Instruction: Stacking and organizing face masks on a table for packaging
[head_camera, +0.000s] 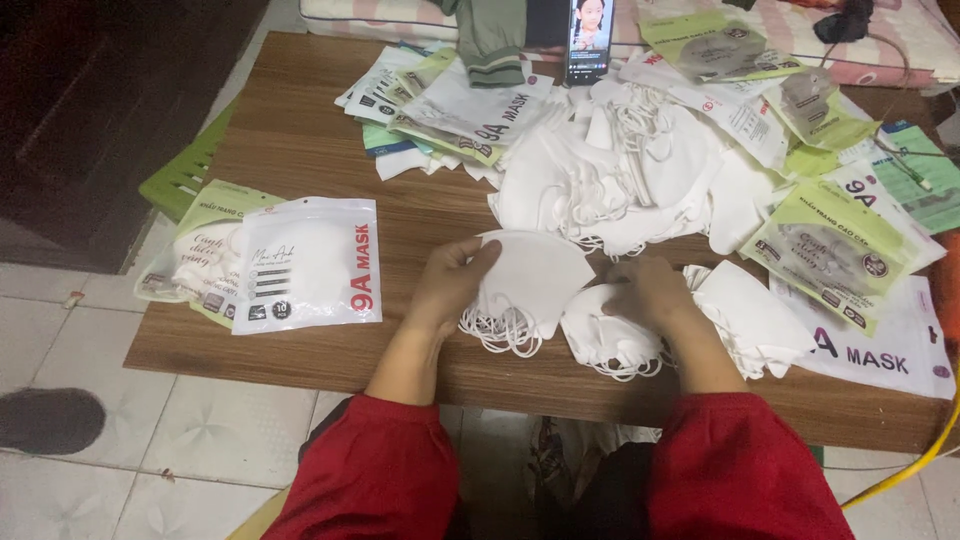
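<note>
A thin stack of white masks (530, 280), judged light, soft and slippery, is being pinched at its left edge by the left hand (452, 285) above the table (300, 150), while the right hand (650, 290) is resting, fingers curled, on a second stack (605, 340); its grip cannot be told.

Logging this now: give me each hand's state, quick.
Left hand: closed on a stack of white masks.
Right hand: resting on another mask pile; grip cannot be told.
</note>
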